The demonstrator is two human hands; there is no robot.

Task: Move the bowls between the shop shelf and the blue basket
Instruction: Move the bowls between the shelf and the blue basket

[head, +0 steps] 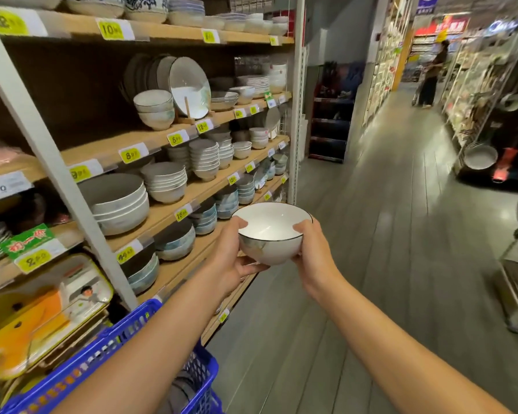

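from the head camera, both hands hold one small white ceramic bowl with a thin dark rim (271,231) out in front, upright, in the air above the grey aisle floor (386,264) and just beside the front edge of the wooden shop shelf (174,209). the left hand (232,252) cups the bowl's left side, thumb hooked over the rim and fingers curled under the base. the right hand (313,252) grips the right side the same way, thumb on the rim, fingers wrapped beneath where they are partly hidden.

the shelf boards carry stacks of grey-and-white ceramic bowls (165,182), a large pale plate propped upright on a wooden stand (189,88), and yellow price tags (129,155) along the front edges.

the blue plastic lattice basket (102,354) sits low at the left, under the left forearm, well apart from the held bowl; dark rounded shapes lie inside it, too hidden to tell what they are.

far down the aisle a person in dark clothes (431,76) stands, blurred.
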